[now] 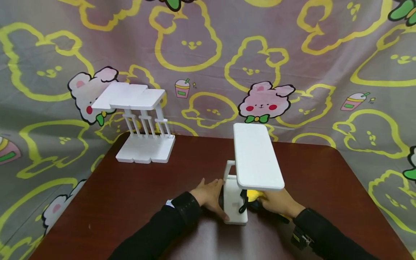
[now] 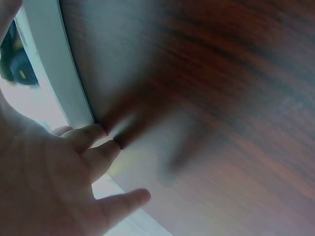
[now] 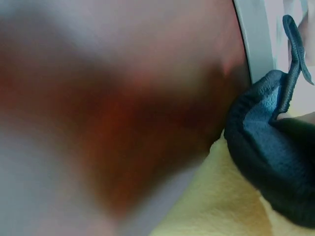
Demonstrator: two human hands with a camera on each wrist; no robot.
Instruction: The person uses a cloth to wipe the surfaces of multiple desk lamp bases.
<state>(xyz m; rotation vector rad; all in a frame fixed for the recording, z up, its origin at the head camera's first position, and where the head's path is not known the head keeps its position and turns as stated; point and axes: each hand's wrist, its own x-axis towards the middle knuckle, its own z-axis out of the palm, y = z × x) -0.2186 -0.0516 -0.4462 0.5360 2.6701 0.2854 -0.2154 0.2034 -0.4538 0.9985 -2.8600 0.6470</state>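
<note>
Four white stands are sharing the dark reddish-brown tabletop in the head view. Three stands are standing close together at the back left, their flat tops lined up side by side. One single stand is standing in front of me, its rectangular top panel tilting above a narrower base. My left hand is lying unclenched along the left side of that base, thumb near its front corner. My right hand is gripping a yellow-and-black plush piece at the base's right side; the panel is covering part of my fingers. A patterned curtain is hanging behind the table, and black sleeves are covering my arms.

From the left wrist, my fingers are spreading, loose and uncurled, around the end of a pale edge, and a small dark thing is showing beyond it.

From the right wrist, the plush piece's yellow fabric and thick black trim are filling the lower right. Its dark loop is rising next to the stand's white edge, while my grip is mostly hiding out of sight.
</note>
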